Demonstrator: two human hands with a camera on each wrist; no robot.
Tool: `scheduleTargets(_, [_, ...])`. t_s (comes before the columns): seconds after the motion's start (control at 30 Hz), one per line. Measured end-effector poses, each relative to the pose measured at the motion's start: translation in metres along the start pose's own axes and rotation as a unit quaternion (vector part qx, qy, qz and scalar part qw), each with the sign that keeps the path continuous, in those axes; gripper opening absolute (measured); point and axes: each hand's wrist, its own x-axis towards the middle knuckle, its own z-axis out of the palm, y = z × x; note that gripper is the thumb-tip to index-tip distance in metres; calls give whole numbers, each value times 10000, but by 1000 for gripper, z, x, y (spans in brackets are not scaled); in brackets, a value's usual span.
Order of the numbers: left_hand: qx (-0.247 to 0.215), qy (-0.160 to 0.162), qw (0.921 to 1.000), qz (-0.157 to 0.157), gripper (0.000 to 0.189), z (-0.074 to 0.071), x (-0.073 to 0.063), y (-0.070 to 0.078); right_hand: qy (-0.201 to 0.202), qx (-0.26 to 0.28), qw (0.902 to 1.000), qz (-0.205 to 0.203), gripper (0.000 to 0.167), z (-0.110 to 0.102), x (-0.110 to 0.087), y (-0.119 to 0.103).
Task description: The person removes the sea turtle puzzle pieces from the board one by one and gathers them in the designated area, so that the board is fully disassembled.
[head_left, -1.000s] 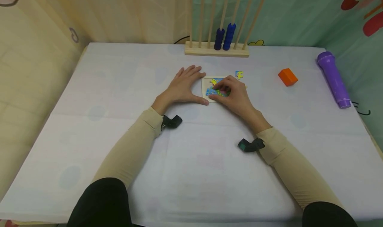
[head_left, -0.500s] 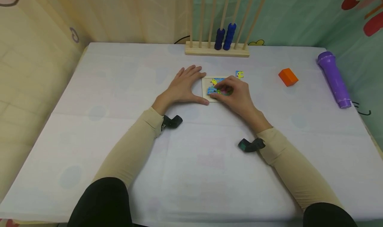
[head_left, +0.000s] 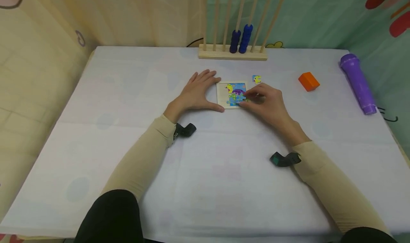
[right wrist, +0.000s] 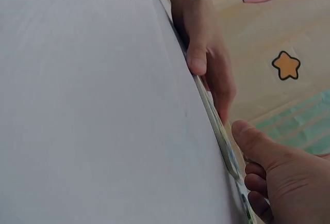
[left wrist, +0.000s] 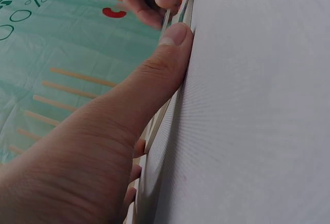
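One puzzle board (head_left: 222,96), likely light, stiff and best held by its rim, lies toward the bench's (head_left: 198,179) far edge, left hand (head_left: 196,93) spread at its left side, right hand (head_left: 269,101) curled opposite, any pinch impossible to tell

We list: left lower sleeve (head_left: 137,157) and right lower sleeve (head_left: 341,191), plain beige, lightly creased, cuffed at the wrist. We add: left upper sleeve (head_left: 110,218) and right upper sleeve (head_left: 366,236), black, rounded at the edge. We enter: left wrist device (head_left: 185,130) and right wrist device (head_left: 286,159), black, elbow-shaped, the latter's end greenish. Left hand (head_left: 196,92), right hand (head_left: 270,102): bare, thumbnails short.
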Motion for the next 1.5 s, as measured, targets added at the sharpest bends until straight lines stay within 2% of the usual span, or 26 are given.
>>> scheduleTargets(0.17, [-19, -57, 10000, -25, 116, 1, 0, -2, 131, -100, 9997, 174, 30, -17, -16, 14])
scheduleTargets(0.27, [-3, -69, 10000, -33, 117, 0, 0, -2, 66, -200, 9992, 343, 29, -26, -21, 18])
scheduleTargets(0.5, [-4, -49, 10000, -52, 116, -6, -1, -1, -297, -407, 9981, 352, 29, -37, -19, 24])
scheduleTargets(0.93, [5, -46, 10000, -13, 115, -7, 2, 0, -490, -422, 9968, 480, 27, -48, -21, 25])
scheduleTargets(1.13, [-65, -54, 10000, -35, 116, -5, 2, 1, -186, -408, 9985, 302, 29, -46, -19, 23])
scheduleTargets(1.3, [-77, -45, 10000, -24, 116, -3, 1, 1, 124, -176, 9997, 152, 24, -33, -9, 14])
scheduleTargets(1.5, [-75, -75, 9999, -52, 116, -1, 0, 1, 527, -205, 9973, 473, 24, -2, 9, -3])
